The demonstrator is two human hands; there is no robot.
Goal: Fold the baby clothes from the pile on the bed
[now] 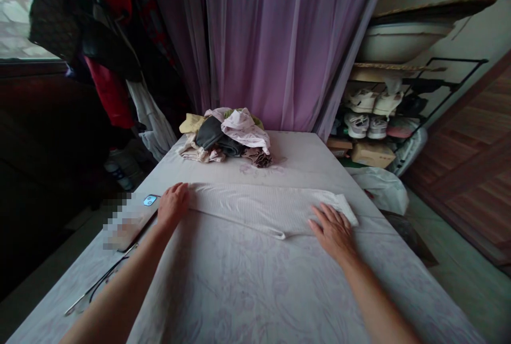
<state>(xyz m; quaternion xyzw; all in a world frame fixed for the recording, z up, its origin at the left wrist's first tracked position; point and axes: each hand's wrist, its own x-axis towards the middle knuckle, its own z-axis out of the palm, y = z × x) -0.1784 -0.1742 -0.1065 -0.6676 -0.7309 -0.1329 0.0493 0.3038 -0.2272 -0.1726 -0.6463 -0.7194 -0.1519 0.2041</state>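
Observation:
A white ribbed garment lies in a long, narrow fold across the cloth-covered table. Its right end shows a band that looks bunched, and a small fold sticks out along the near edge. My left hand is at the garment's left end, fingers bent together over the fabric; its thumb is hidden. Flat on the fabric near the right end rests my right hand, with its fingers apart. Whether the garment is trousers or a top, I cannot tell.
Beyond the garment sits a pile of crumpled clothes. A phone and a pair of glasses lie left of my left forearm. Purple curtains hang behind. To the right stands a rack with shoes; hanging bags and clothes fill the left.

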